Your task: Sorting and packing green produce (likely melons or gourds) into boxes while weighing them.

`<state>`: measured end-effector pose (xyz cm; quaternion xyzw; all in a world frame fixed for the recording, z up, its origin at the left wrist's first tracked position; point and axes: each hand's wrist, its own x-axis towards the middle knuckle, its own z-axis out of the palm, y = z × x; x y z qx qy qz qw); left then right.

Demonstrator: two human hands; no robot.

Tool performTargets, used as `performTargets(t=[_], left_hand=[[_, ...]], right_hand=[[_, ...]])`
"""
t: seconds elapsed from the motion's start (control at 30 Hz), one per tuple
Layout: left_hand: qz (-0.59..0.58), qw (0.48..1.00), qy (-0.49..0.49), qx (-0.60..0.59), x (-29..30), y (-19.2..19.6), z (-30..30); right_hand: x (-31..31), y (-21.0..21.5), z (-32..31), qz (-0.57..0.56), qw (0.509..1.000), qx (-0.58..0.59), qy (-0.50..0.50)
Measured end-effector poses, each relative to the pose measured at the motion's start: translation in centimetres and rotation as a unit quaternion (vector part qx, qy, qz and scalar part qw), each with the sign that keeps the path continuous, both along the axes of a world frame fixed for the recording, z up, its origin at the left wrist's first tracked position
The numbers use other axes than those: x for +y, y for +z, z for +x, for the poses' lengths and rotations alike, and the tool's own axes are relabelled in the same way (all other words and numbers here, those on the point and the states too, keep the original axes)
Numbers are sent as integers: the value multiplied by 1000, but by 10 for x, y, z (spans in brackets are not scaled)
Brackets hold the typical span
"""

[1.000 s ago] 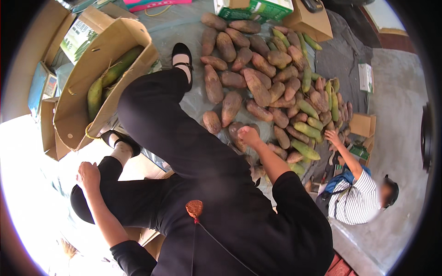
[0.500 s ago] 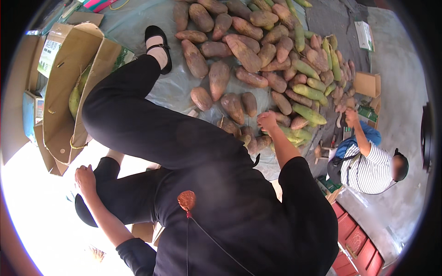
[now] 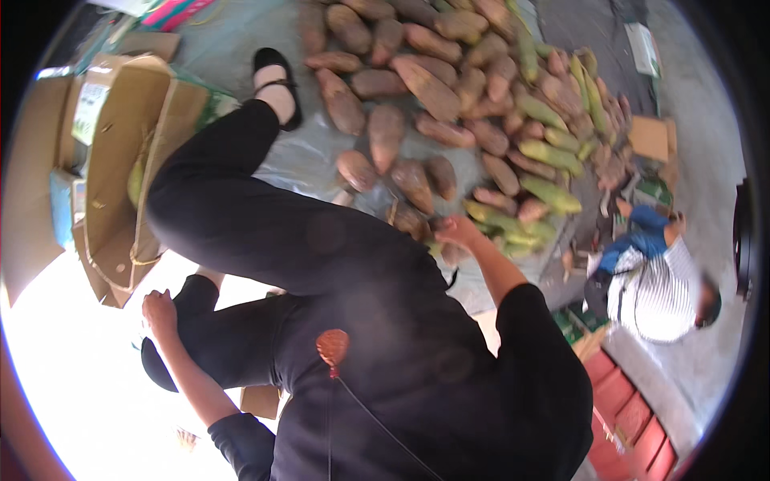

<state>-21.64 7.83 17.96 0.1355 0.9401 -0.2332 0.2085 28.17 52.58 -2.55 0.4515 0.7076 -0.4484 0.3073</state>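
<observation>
My left hand [image 3: 160, 314] is beside my bent left leg, its fingers curled in; whatever they may hold does not show. My right hand [image 3: 459, 231] reaches down at the near edge of a spread of large root vegetables, by a brownish root [image 3: 407, 220]. Its fingers are blurred and partly hidden, so their grip is unclear. Just below this hand lies a reddish root [image 3: 455, 255]. To its right are long green roots [image 3: 513, 228]. Ahead of it lie two brown roots, one plump [image 3: 412, 184] and one smaller [image 3: 440, 176].
An open cardboard box [image 3: 120, 172] with a greenish vegetable inside stands at the left. Plastic sheeting [image 3: 309, 164] lies under the pile. At the right, a person in a striped shirt [image 3: 654, 297] is beside cartons, above red panels [image 3: 630, 417]. My shoe [image 3: 281, 80] rests on the sheeting.
My right hand has moved slightly nearer to me and left, toward the brown roots. The view has shifted a little. The person at the right has changed arm position.
</observation>
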Motion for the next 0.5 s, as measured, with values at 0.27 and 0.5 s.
performTargets(t=[0.27,0.5], left_hand=[[5,994,109,30,49,10,18],[57,987,132,76,44,24,22]], right_hand=[[-24,-25,21,64,982,-44,172],[-22,-24,13,60,988,-14,144]])
